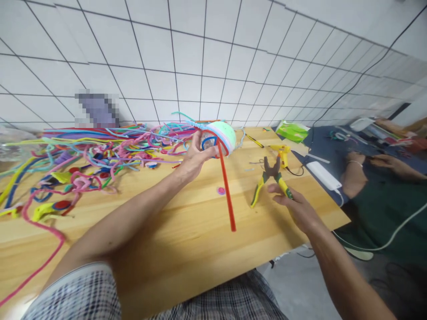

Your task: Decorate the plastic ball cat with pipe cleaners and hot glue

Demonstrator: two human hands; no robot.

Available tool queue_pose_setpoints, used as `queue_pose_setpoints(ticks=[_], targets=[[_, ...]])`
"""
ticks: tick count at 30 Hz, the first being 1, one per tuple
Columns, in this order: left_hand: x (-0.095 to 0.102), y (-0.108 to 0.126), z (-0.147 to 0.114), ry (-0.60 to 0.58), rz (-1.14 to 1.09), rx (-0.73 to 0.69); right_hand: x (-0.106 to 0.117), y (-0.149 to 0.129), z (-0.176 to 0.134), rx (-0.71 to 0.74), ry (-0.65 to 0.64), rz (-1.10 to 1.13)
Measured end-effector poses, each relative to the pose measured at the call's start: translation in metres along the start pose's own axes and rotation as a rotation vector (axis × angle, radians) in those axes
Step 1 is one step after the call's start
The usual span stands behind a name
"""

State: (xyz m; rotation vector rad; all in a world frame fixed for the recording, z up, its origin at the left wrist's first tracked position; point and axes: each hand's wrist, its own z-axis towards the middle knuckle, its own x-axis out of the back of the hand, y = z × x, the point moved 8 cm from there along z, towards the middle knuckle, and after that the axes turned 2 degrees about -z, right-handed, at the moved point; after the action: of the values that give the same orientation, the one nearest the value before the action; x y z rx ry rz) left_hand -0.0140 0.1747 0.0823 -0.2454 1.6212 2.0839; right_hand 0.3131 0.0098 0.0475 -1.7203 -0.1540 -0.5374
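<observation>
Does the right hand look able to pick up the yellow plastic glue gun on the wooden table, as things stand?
Probably not right away: the right hand is occupied by the dark metal pliers with yellow-green handles. Otherwise, the yellow glue gun lies close beyond it, seemingly uncovered.

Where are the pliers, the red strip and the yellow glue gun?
Pliers [272, 170]: head view, on the pivot.
Red strip [226, 186]: head view, midway along its length.
Yellow glue gun [283, 154]: head view, on its body.

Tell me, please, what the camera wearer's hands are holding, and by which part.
The left hand holds the pastel domed piece at its open side; the right hand holds the pliers by one yellow-green handle; the other handle is free.
</observation>
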Motion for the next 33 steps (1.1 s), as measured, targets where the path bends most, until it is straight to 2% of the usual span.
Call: queue_pose_setpoints(ticks=[3,6,12,15,18,21,25,29,33], targets=[[0.000,-0.003,-0.001,0.011,0.030,-0.022,0.006,0.007,-0.016,-0.026,0.008,0.055],[0.001,-0.007,-0.001,0.021,0.024,-0.025,0.000,0.010,-0.030,-0.044,0.035,0.073],[0.005,-0.016,-0.002,0.043,0.057,0.005,-0.048,0.021,-0.029,0.015,-0.118,0.232],[0.006,-0.018,-0.004,0.054,0.102,0.005,-0.060,0.026,-0.026,0.054,-0.139,0.231],[0.004,-0.021,-0.006,0.063,0.117,0.019,-0.055,0.023,-0.021,0.139,-0.090,0.119],[0.004,-0.021,-0.008,0.085,0.138,0.016,-0.042,0.014,-0.013,0.241,-0.045,-0.096],[0.005,-0.021,-0.010,0.107,0.203,-0.012,-0.031,-0.007,-0.006,0.515,0.041,-0.429],[0.004,-0.020,-0.014,0.123,0.269,-0.057,-0.032,-0.021,-0.004,0.754,0.200,-0.657],[-0.003,-0.018,-0.020,0.094,0.332,-0.087,-0.041,-0.027,-0.002,0.828,0.344,-0.781]])
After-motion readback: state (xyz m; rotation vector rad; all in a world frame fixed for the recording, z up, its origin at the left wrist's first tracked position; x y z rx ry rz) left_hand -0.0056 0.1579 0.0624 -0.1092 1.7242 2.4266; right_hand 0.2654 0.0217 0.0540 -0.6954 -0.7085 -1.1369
